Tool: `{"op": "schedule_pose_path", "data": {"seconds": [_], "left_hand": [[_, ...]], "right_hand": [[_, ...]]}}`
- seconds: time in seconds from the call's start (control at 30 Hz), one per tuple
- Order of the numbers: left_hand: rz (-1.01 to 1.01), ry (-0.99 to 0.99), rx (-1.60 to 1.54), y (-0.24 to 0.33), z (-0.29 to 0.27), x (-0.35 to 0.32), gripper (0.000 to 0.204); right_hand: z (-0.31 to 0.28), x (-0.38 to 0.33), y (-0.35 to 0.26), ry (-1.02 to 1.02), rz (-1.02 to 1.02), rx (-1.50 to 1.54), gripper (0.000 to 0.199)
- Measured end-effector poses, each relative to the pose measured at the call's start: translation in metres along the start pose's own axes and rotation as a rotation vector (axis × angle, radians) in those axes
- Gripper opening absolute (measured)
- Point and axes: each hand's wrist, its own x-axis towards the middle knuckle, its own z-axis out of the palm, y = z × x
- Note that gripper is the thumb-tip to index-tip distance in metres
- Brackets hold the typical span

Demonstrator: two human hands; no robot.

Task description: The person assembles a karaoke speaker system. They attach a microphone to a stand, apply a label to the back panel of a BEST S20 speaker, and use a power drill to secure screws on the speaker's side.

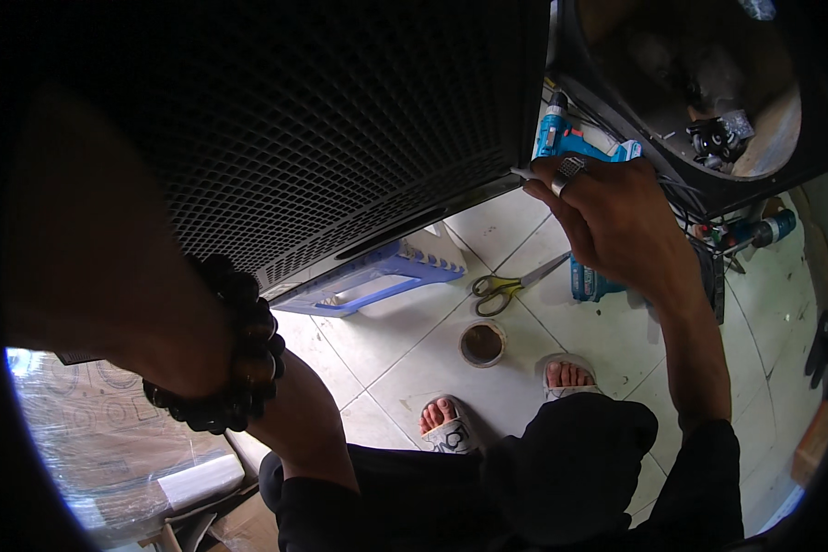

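Observation:
A large black cabinet with a perforated metal grille [340, 120], resembling a speaker, fills the upper left. My right hand [607, 207], wearing a ring, is at the cabinet's lower right corner. Its thumb and index finger pinch a small pale piece [522, 173] touching the cabinet's edge; its kind is unclear. My left hand [120, 285] reaches up in front of the grille's left side, with a dark beaded bracelet [248, 345] at the wrist. Deep shadow hides its fingers, so what it touches cannot be made out.
A teal cordless drill [561, 133] lies beyond my right hand, and another drill [771, 228] farther right. Yellow-handled scissors [497, 293], a cup of dark contents [482, 343] and a blue-white stool [377, 281] are below. An open black cabinet [635, 120] stands upper right; a plastic-wrapped carton [129, 442] lower left.

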Motion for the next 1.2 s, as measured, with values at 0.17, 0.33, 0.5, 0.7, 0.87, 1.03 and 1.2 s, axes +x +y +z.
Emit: {"op": "schedule_pose_path", "data": {"seconds": [0.17,0.33,0.5,0.7,0.87,1.03,1.2], "left_hand": [[-0.011,0.011,0.003,0.001,-0.006,0.001,0.037],[-0.039,0.022,0.016,0.001,-0.017,-0.006,0.037],[-0.096,0.06,0.01,0.001,-0.023,-0.019,0.037],[-0.153,0.101,0.008,-0.002,-0.032,-0.035,0.037],[-0.198,0.148,-0.025,-0.001,-0.027,-0.047,0.037],[-0.246,0.187,-0.062,0.005,-0.021,-0.055,0.037],[-0.29,0.21,-0.074,0.007,-0.022,-0.063,0.037]], "right_hand": [[-0.006,0.002,-0.003,-0.066,-0.009,-0.087,0.014],[-0.013,0.007,-0.023,-0.117,0.204,0.015,0.01],[-0.019,0.012,-0.035,-0.059,0.097,-0.121,0.013],[-0.022,0.013,-0.042,-0.113,0.116,-0.264,0.008],[-0.025,0.014,-0.048,-0.13,0.045,-0.421,0.006],[-0.027,0.014,-0.052,-0.187,0.009,-0.52,0.009],[-0.035,0.026,-0.058,-0.274,-0.037,-0.509,0.005]]}}
